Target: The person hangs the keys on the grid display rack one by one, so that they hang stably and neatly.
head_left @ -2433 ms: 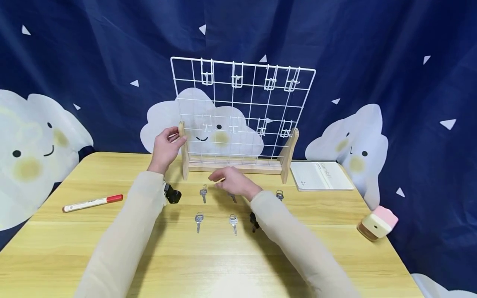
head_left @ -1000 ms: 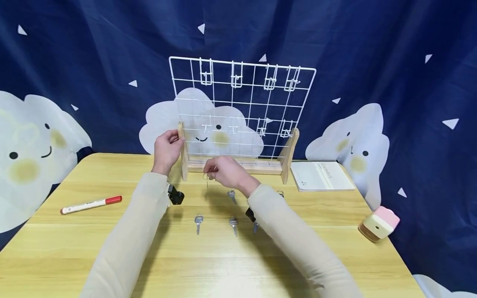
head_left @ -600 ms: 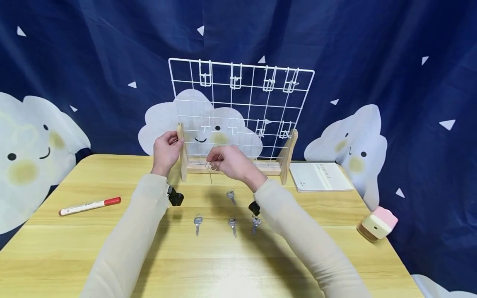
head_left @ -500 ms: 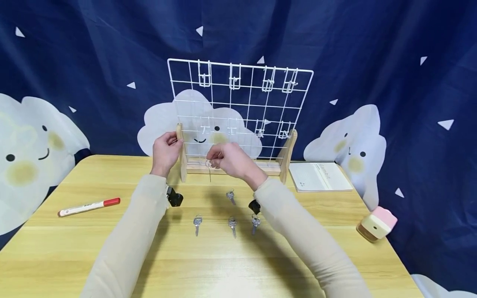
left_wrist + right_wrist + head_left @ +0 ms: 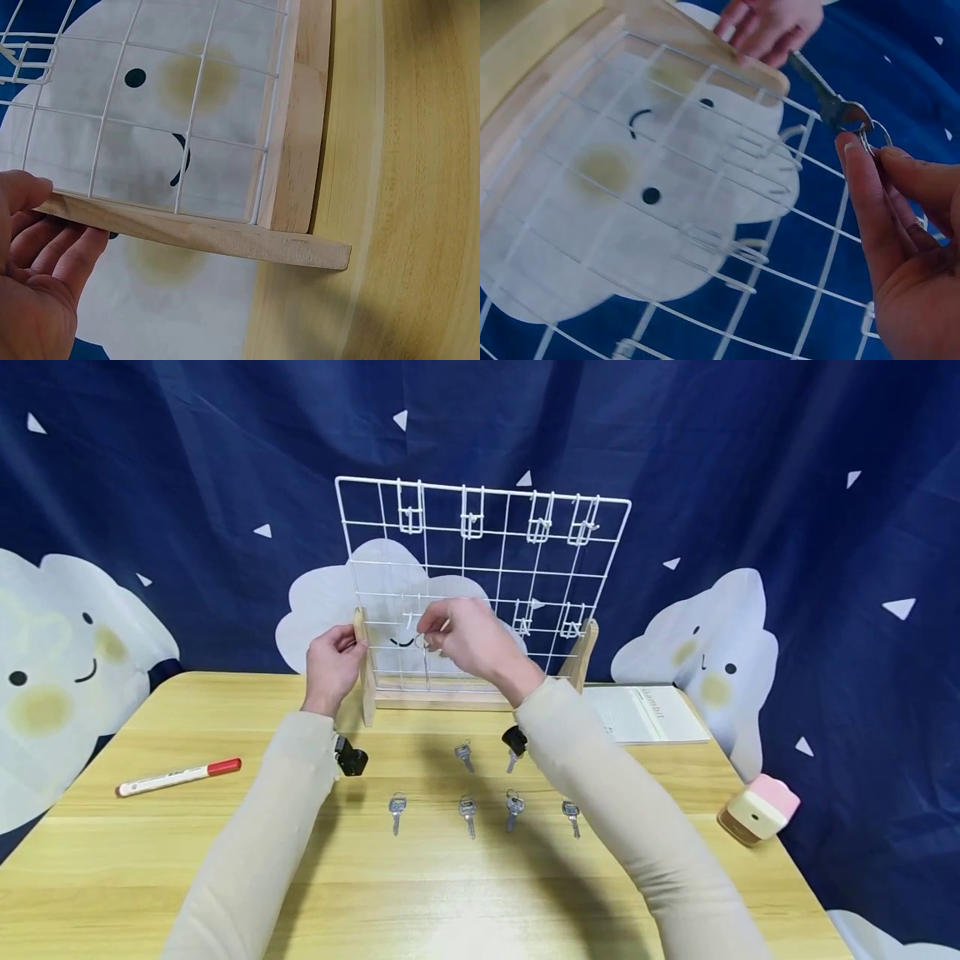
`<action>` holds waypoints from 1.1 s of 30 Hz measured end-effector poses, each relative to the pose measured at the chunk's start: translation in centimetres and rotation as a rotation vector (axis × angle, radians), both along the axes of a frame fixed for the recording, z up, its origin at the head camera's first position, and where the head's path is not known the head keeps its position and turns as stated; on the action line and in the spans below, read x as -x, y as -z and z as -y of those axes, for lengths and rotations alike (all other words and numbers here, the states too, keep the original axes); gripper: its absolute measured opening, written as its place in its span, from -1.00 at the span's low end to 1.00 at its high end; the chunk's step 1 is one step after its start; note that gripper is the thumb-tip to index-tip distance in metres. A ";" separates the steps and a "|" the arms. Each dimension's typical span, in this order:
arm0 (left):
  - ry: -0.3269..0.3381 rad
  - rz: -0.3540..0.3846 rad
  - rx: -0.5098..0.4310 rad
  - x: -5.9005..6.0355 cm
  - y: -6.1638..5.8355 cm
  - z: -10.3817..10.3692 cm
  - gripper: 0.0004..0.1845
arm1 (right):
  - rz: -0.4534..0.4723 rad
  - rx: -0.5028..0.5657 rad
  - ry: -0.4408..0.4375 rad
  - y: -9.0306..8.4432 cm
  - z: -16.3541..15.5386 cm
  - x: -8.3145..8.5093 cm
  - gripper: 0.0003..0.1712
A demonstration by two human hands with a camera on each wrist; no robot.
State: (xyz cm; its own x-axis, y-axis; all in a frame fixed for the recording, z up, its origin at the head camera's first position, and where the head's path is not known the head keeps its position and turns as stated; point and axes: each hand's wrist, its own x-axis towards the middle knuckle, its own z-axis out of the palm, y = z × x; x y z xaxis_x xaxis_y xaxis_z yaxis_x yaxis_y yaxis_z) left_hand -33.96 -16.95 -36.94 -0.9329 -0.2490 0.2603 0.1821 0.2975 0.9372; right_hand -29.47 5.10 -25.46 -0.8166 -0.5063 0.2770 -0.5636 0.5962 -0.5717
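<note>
My left hand (image 5: 332, 668) grips the left wooden upright (image 5: 202, 234) of a white wire grid rack, its thumb on one side and fingers on the other. A small silver key (image 5: 826, 97) dangles from its split ring, which my right hand (image 5: 472, 639) pinches between thumb and fingers. In the head view, this hand is in front of the grid (image 5: 480, 489), close to the lower left hooks and partly covering them. The right wrist view shows the key apart from the lower hooks (image 5: 750, 251). Several more keys (image 5: 467, 817) with rings lie on the table in two rows.
Upper hooks (image 5: 410, 518) hang along the grid's top. A red-capped marker (image 5: 178, 777) lies at left on the wooden table (image 5: 420, 902). To the right are a white notebook (image 5: 660, 714) and a pink, cream and brown block (image 5: 759, 810). A dark blue cloud-print curtain (image 5: 675, 435) hangs behind.
My right hand took a key from the rear row by its ring and has raised it to the lower left hooks. The left hand stays on the upright.
</note>
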 end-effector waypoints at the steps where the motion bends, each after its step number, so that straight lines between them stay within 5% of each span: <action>1: -0.001 -0.001 0.000 0.0 0.0 0.0 -0.62 | 0.004 0.021 0.003 -0.4 0.0 0.0 -0.79; 18: -0.008 -0.006 0.028 0.0 0.0 0.4 -0.61 | -0.050 0.191 0.077 -6.6 1.5 1.4 -0.81; 33: 0.008 -0.009 0.013 -0.1 0.1 0.2 -0.60 | -0.144 0.420 0.258 -9.1 3.4 2.5 -0.89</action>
